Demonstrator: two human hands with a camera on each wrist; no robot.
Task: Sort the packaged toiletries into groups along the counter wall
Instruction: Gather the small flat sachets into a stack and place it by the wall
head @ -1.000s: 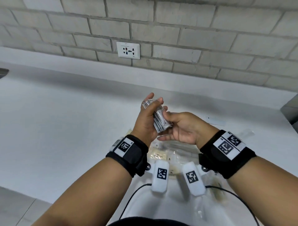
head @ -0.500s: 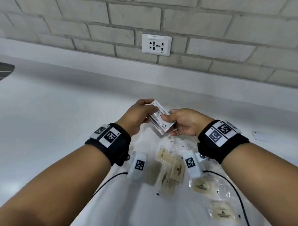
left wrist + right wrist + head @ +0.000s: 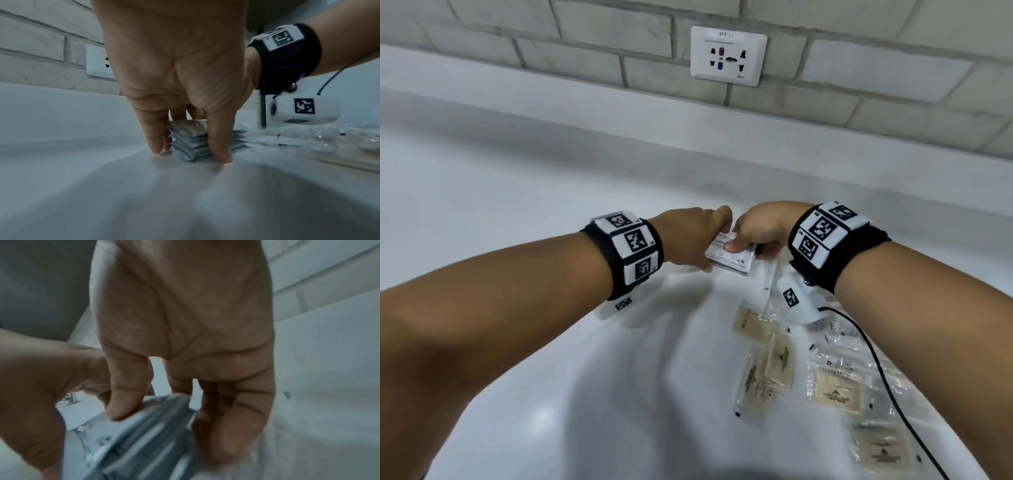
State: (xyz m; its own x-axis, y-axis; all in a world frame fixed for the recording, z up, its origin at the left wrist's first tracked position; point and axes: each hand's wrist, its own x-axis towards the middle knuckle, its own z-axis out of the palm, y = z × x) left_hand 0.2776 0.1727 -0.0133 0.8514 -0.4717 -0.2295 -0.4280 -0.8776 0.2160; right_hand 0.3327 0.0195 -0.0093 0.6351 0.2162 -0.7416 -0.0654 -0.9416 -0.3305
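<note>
A stack of white sachets (image 3: 729,255) printed with black text sits on the white counter (image 3: 534,212), some way out from the wall. My left hand (image 3: 695,236) grips its left side, thumb and fingers down to the counter either side of the stack of white sachets (image 3: 191,141). My right hand (image 3: 753,229) holds the right side, thumb pressed on the top sachet. In the right wrist view the thumb and fingers pinch the stack of white sachets (image 3: 144,431). Loose beige sachets (image 3: 767,363) in clear wrappers lie nearer me, to the right.
A brick wall with a white power socket (image 3: 727,54) rises behind a low white ledge (image 3: 619,113). Clear plastic packets (image 3: 835,380) and a black cable (image 3: 880,373) lie at the lower right. The counter's left half is bare white surface.
Both hands have carried the stack of white sachets from mid-air down and forward onto the counter. The stack now lies flat instead of on edge.
</note>
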